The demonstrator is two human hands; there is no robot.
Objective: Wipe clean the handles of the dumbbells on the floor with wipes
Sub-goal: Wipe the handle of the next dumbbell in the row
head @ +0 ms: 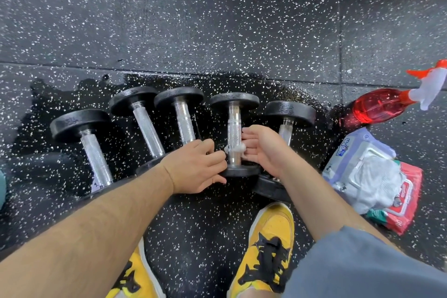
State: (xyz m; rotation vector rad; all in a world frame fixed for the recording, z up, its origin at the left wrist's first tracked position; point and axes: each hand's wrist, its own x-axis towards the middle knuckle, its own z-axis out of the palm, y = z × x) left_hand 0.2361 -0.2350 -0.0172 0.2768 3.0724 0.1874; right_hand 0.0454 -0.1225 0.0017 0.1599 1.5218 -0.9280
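Several black dumbbells with knurled chrome handles lie side by side on the speckled rubber floor. Both hands are on the fourth dumbbell [234, 123] from the left. My right hand [263, 150] curls round the lower part of its handle with a small white wipe [227, 149] pressed against the metal. My left hand [198, 167] grips the left edge of that dumbbell's near head, fingers above and thumb below. The rightmost dumbbell [289, 113] is partly hidden behind my right hand. The leftmost dumbbell [93, 150] lies apart from both hands.
A red spray bottle [377, 107] lies on the floor at the right. Below it are an open purple wipes pack [358, 164] and a red pack [408, 203]. The floor around the dumbbells is wet. My yellow shoes [271, 244] stand just behind.
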